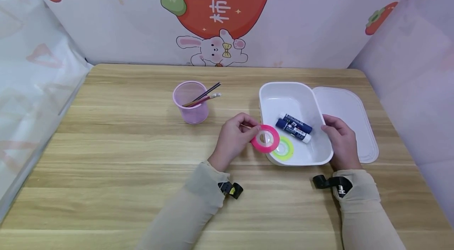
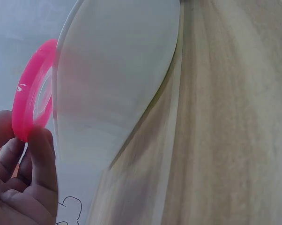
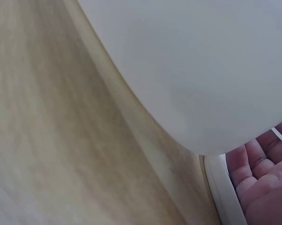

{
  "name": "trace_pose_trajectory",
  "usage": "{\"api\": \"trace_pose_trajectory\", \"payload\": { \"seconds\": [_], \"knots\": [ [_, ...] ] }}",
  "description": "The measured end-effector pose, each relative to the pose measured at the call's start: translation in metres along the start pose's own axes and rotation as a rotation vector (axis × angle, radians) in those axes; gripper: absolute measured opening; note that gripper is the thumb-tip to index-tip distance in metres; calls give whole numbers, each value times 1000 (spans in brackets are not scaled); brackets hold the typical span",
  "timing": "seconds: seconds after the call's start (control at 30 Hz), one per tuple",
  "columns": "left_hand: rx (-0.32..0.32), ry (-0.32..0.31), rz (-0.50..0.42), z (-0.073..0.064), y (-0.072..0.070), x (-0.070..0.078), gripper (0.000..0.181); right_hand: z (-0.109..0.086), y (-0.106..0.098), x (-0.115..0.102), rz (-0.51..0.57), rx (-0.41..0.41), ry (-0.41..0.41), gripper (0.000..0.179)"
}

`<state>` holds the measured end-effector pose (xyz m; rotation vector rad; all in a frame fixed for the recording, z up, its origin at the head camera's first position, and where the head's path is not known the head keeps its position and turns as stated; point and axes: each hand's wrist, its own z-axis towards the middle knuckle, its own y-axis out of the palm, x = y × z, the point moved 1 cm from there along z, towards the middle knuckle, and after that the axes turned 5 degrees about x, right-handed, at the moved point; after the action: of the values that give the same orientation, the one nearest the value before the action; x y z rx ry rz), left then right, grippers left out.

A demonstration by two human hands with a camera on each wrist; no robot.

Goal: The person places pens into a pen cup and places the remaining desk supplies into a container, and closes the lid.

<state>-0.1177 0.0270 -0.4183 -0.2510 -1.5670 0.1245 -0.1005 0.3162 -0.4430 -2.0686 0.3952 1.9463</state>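
Observation:
Between thumb and fingers, my left hand [image 1: 234,137] pinches a bright pink roll of tape [image 1: 273,148]. The roll is tilted and overlaps the left rim of a white plastic box [image 1: 291,98]; the left wrist view shows the pink tape [image 2: 24,101] right beside the box wall [image 2: 117,70]. My right hand [image 1: 342,141] holds the box by its right rim, thumb at the edge, other fingers along the outer side. Inside the box lie two dark blue glue sticks [image 1: 294,127] and a yellow roll of tape [image 1: 290,150], partly covered by the pink one.
A white lid [image 1: 358,124] lies flat to the right of the box, partly under my right hand. A pink-purple mesh cup [image 1: 193,114] with a few pencils [image 1: 205,98] leaning in it stands left of the box on the wooden table [image 1: 117,143]. Printed cloth hangs behind.

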Motion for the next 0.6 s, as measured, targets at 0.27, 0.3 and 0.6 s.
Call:
{"api": "trace_pose_trajectory", "payload": {
  "seconds": [0.27, 0.3, 0.6],
  "knots": [
    [-37, 5, 40, -4, 6, 0, 9, 0, 0, 0, 8, 1, 0, 32],
    [-39, 5, 40, -4, 7, 0, 9, 0, 0, 0, 6, 1, 2, 32],
    [-41, -8, 30, -6, 12, 1, 9, 0, 0, 0, -2, 4, 2, 32]
  ]
}}
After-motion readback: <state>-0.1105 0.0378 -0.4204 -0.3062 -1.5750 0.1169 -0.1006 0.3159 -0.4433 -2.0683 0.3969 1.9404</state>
